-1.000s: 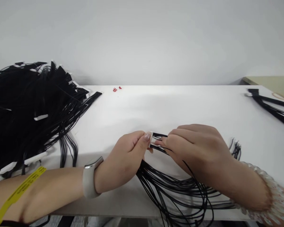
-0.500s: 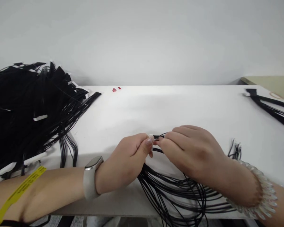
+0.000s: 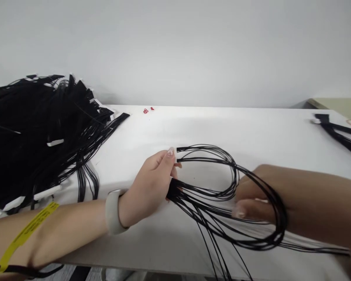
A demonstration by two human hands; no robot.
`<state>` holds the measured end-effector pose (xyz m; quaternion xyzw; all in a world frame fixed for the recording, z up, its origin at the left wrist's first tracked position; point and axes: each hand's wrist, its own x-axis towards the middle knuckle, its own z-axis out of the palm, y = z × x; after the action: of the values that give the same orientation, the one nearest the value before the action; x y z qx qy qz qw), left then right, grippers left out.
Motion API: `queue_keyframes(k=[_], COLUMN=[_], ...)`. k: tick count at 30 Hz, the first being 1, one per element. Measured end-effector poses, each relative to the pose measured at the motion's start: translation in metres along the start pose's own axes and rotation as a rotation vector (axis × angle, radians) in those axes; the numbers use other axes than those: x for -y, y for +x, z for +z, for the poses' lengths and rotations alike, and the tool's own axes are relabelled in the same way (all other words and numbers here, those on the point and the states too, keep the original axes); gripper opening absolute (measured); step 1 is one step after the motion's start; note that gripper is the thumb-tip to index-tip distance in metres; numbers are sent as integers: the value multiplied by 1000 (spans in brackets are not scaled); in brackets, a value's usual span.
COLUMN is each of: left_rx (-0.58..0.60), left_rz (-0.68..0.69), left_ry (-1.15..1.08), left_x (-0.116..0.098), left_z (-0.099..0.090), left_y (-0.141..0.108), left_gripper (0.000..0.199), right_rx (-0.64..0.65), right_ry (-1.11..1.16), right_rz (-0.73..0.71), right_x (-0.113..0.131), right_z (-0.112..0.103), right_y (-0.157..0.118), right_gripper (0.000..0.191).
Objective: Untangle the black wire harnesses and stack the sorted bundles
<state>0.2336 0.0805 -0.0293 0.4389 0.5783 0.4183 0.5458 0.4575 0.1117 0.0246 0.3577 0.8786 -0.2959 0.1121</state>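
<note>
Now | left hand [image 3: 152, 185]: grip shut on black cable bundle [image 3: 204, 191] | right hand [image 3: 251, 199]: loops across it, grip unclear

**Way forward over the white laminate tabletop [image 3: 210, 128], black cables on both sides**
Above my left hand [image 3: 148, 187] and right hand [image 3: 257, 191], I can pass forward. Looped thin black cables [image 3: 251, 246] lie between them; a large black cable heap [image 3: 46, 125] blocks left, a smaller black cable bundle [image 3: 342, 136] far right.

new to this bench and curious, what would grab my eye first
The big heap of black cables with white tags at the left of the white table comes first. At the centre, the left hand pinches looped thin black wires that run to the right hand.
</note>
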Motion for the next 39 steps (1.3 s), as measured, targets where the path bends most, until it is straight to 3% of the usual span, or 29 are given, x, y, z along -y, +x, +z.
queue_keyframes(k=[2,5,8,20,31,33,35,37,39], left_rx=[8,10,19,57,60,60,60,61,62], left_rz=[13,37,62,94,127,129,94,48,16], left_ry=[58,114,171,250,308,309,284,220,136], left_x=[0,-1,-4,-8,-8,-8,-7,-5,-2], left_z=[1,2,3,3,1,1,1,1,1], left_y=[-2,-4,-5,-6,-5,-4,-5,-5,-5], left_gripper=[43,40,38,39,38,38,38,39,40], right_rx=[6,-193,-307,-297,-587,-589,-514,-376,-300], right_ry=[54,169,222,103,-234,-199,-148,-85,30], right_rz=[-29,-164,-226,-184,-327,-269,-148,-17,23], right_x=[12,35,49,43,45,47,43,31,10], right_z=[12,27,37,43,61,58,48,30,8], right_y=[11,30,43,44,47,46,44,38,30], right_gripper=[35,26,20,24,13,14,13,14,19])
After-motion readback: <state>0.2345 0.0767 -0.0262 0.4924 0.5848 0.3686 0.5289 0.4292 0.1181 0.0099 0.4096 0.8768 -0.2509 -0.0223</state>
